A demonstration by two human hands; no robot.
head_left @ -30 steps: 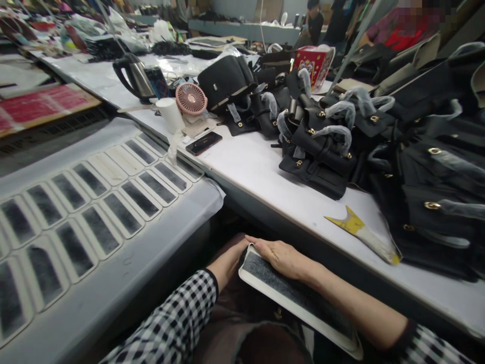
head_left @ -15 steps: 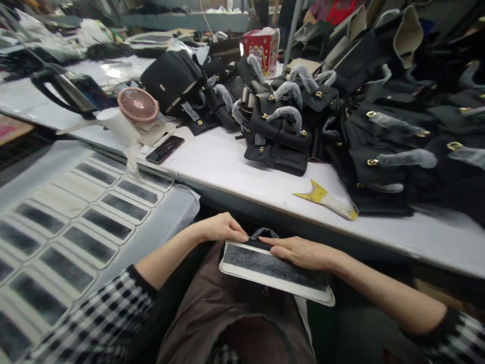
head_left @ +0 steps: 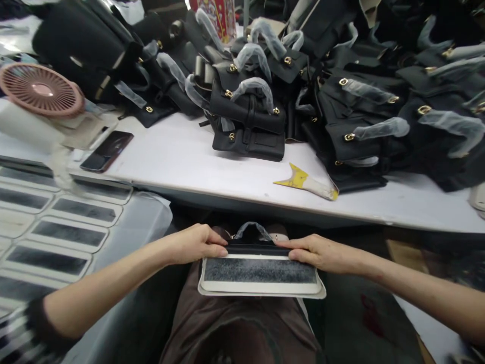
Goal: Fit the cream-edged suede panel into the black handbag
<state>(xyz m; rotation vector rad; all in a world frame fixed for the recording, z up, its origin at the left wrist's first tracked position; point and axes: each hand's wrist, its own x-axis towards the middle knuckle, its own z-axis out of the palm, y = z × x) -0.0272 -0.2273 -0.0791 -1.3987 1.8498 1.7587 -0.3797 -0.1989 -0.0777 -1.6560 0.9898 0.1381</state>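
Across my lap lies a black bag piece [head_left: 252, 247] with a plastic-wrapped handle on its far side and a pale panel [head_left: 261, 289] bearing a dark rectangle facing me. My left hand [head_left: 202, 243] pinches the black edge at its left end, thumb on the near side. The same edge is gripped at the right by my right hand [head_left: 316, 252], fingers over the top and thumb below. Between the hands, the handle arches upward from two small metal fittings.
Black bags [head_left: 250, 119] with wrapped handles crowd the white table [head_left: 182, 162]. A yellow-and-white piece [head_left: 303, 181], a phone [head_left: 107, 150] and a pink fan [head_left: 41, 90] lie along it. Pale panels [head_left: 68, 233] cover the surface at left.
The view has moved closer to the table. The held piece has turned from slanting to nearly level, and my left hand has moved outward to its left end.
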